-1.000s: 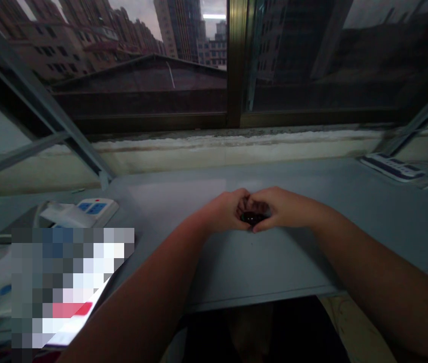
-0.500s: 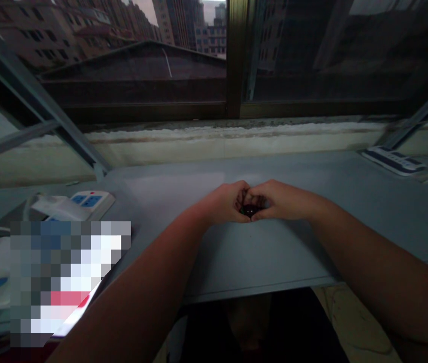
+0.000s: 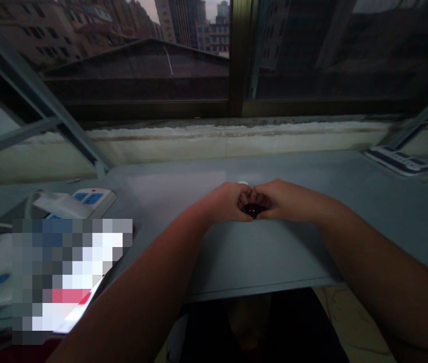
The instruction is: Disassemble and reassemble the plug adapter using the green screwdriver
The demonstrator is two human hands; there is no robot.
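Observation:
A small dark, glossy, rounded object (image 3: 252,209) sits between my two hands over the middle of the desk; its kind cannot be made out. My left hand (image 3: 232,201) curls around its left side, with the thumb at the near edge. From the right, my right hand (image 3: 276,200) closes on it in the same way, and the fingers of both hands meet behind it. A bit of something white (image 3: 243,183) shows just beyond the left fingers; the rest of it is hidden.
The grey desk (image 3: 161,191) runs below a window. At left lie a white power strip (image 3: 100,197) with blue sockets, a plugged-in white charger (image 3: 60,207), cables and a bright, pixelated screen (image 3: 85,267). Another power strip (image 3: 397,160) lies far right. Metal frame posts (image 3: 79,143) stand at both sides.
The dark object shows a little more between my hands, and the white bit behind the left fingers has come into view. The whole view has shifted slightly.

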